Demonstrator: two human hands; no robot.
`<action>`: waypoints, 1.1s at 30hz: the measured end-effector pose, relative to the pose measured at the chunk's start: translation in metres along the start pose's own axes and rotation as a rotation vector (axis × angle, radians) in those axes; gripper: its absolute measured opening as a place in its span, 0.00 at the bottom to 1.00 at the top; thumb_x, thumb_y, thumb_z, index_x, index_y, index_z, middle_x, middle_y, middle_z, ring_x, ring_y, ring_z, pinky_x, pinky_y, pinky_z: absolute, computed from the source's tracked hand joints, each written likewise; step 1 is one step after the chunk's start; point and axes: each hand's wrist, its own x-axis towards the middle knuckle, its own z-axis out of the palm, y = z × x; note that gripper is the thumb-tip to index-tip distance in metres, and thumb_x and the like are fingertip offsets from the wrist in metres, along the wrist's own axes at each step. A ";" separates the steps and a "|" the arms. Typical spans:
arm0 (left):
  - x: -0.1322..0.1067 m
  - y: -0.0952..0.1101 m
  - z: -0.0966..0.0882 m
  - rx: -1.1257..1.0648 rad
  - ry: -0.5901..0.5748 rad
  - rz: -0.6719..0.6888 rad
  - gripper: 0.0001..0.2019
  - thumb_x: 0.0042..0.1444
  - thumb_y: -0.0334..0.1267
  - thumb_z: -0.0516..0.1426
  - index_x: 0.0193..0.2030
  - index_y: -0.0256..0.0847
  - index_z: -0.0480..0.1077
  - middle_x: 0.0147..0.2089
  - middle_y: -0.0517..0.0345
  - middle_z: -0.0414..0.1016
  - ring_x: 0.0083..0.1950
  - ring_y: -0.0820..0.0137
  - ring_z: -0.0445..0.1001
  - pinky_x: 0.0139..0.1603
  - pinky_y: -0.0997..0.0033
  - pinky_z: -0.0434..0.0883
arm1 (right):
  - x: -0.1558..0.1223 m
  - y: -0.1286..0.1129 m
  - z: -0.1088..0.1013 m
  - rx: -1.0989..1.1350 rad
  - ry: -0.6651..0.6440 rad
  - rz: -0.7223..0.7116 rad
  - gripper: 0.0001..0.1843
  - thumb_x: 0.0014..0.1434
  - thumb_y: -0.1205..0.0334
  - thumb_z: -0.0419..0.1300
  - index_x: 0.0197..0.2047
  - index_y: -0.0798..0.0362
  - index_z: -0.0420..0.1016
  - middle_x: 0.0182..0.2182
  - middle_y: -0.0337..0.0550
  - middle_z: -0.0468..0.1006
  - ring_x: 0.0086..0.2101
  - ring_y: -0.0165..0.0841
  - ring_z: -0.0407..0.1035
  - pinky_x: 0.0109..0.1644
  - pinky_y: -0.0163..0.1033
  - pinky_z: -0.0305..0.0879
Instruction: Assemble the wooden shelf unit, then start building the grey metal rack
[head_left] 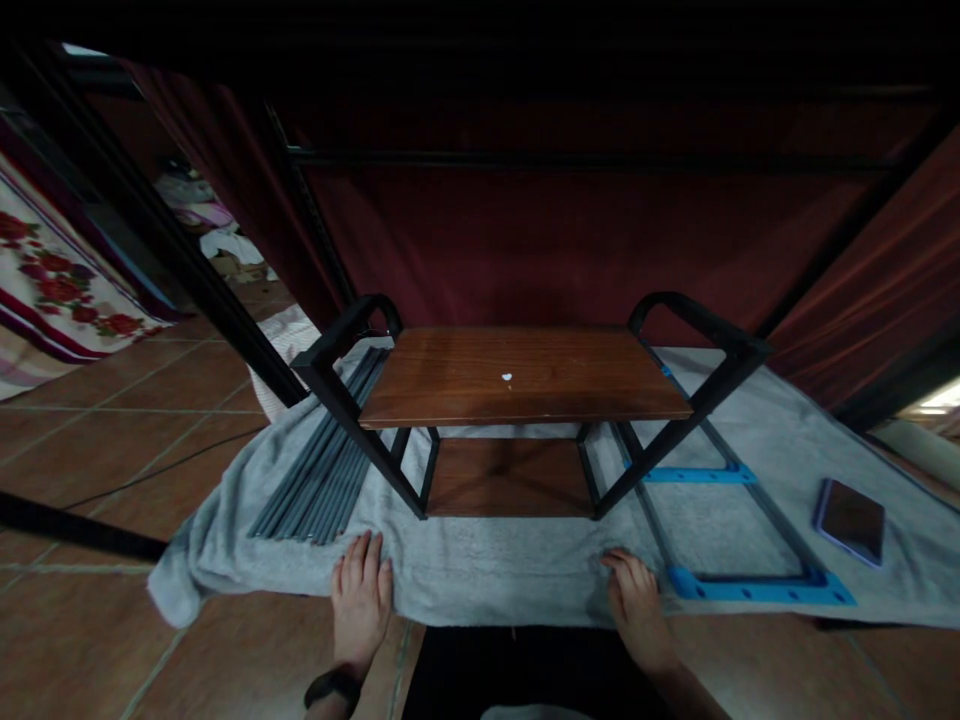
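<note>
Left hand [363, 592], right hand [639, 603] both flat, empty, on towel [487, 572] near edge; I see shelf [525, 375] dead ahead between them, long axis crosswise.

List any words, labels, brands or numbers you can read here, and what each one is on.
No text can be read anywhere.
Wooden shelf: only a white speck, no lettering.
Phone: dark, blank face.
Blue brackets: plain, with holes.
Floral cloth: rose pattern, no writing.
Grey blanket under the left hand and right hand: plain.
Wrist band: too dark to tell.
</note>
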 end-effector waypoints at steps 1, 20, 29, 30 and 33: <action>0.000 0.000 0.000 0.009 0.000 0.004 0.25 0.67 0.39 0.45 0.69 0.41 0.60 0.67 0.40 0.65 0.72 0.51 0.59 0.69 0.41 0.55 | 0.000 0.000 -0.001 0.001 -0.008 0.000 0.17 0.64 0.67 0.49 0.53 0.47 0.71 0.50 0.47 0.76 0.52 0.43 0.71 0.57 0.53 0.66; 0.067 -0.003 -0.067 -0.334 -0.212 -0.251 0.22 0.58 0.56 0.51 0.43 0.42 0.77 0.48 0.45 0.80 0.53 0.53 0.77 0.55 0.51 0.72 | 0.005 -0.005 -0.007 0.055 0.002 -0.005 0.19 0.57 0.69 0.50 0.50 0.47 0.72 0.47 0.46 0.76 0.50 0.44 0.71 0.53 0.52 0.69; 0.203 0.032 -0.191 -1.045 0.048 -0.585 0.13 0.50 0.46 0.59 0.25 0.40 0.66 0.26 0.58 0.71 0.30 0.70 0.71 0.35 0.71 0.70 | 0.019 -0.004 -0.022 0.403 0.000 0.198 0.13 0.59 0.63 0.51 0.40 0.44 0.77 0.40 0.45 0.81 0.43 0.46 0.76 0.48 0.51 0.73; 0.215 0.039 -0.204 -1.102 0.071 -0.576 0.10 0.49 0.43 0.60 0.26 0.39 0.66 0.27 0.59 0.72 0.31 0.72 0.70 0.34 0.73 0.69 | 0.022 -0.003 -0.027 0.447 -0.001 0.237 0.12 0.59 0.61 0.51 0.38 0.45 0.77 0.37 0.45 0.81 0.40 0.45 0.76 0.45 0.50 0.73; 0.244 0.060 -0.237 -1.158 0.034 -0.525 0.12 0.45 0.34 0.62 0.39 0.35 0.71 0.34 0.57 0.75 0.34 0.73 0.70 0.34 0.76 0.67 | 0.038 0.002 -0.051 0.508 0.032 0.304 0.11 0.58 0.57 0.53 0.31 0.47 0.75 0.28 0.43 0.78 0.32 0.42 0.74 0.37 0.45 0.71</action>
